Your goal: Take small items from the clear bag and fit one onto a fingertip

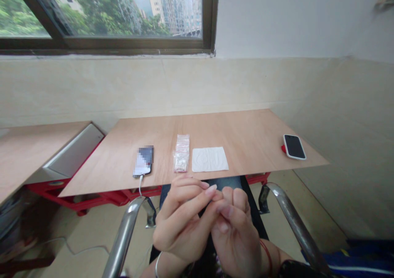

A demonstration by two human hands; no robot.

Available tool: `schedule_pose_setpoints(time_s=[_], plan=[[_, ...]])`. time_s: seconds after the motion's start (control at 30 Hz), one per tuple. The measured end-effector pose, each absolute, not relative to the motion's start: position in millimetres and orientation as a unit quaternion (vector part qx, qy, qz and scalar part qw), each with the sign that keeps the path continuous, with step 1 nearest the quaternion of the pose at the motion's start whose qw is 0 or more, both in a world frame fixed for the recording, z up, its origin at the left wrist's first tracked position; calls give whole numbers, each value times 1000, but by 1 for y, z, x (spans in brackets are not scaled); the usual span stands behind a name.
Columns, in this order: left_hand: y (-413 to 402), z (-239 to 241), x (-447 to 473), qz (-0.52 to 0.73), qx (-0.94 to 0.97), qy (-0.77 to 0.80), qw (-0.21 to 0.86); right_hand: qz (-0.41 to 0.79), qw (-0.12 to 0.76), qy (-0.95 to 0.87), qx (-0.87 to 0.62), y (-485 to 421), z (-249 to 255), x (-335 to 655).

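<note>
Both hands up close over the lap, below the near edge of the wooden table [246, 126]. Left hand [181, 220] curled, fingertips [211, 189] pinched against the right hand [235, 228], whose fingers fold in to meet them. Hands together, touching at the tips; whatever sits between them too small to make out, so grip on a thing impossible to tell. Thin bracelet on the left wrist, red string on the right. Chrome chair arms [123, 233] flanking on either side.

On the table, just beyond the hands: small clear bags [181, 152] with red-lined tops, stacked, something pale inside. Just beside them on the right, a white tissue [209, 159] lying flat. Left of the bags, a phone [143, 161] with a white cable running off the edge. Far right, near the corner, another phone [294, 146], dark screen up.
</note>
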State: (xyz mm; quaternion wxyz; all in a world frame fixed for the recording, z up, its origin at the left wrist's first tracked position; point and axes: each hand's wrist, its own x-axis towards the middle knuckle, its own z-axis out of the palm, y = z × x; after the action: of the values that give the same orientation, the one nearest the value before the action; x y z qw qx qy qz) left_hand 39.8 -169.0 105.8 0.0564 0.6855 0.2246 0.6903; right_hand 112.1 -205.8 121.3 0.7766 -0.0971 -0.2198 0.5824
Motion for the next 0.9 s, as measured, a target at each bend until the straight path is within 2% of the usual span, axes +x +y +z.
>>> schedule_pose_setpoints(time_s=[0.4, 0.9], plan=[[-165, 99, 41, 711, 661, 237, -37, 600, 762, -230, -78, -208, 121, 111], [-159, 97, 49, 731, 643, 224, 41, 593, 777, -193, -88, -203, 111, 114]])
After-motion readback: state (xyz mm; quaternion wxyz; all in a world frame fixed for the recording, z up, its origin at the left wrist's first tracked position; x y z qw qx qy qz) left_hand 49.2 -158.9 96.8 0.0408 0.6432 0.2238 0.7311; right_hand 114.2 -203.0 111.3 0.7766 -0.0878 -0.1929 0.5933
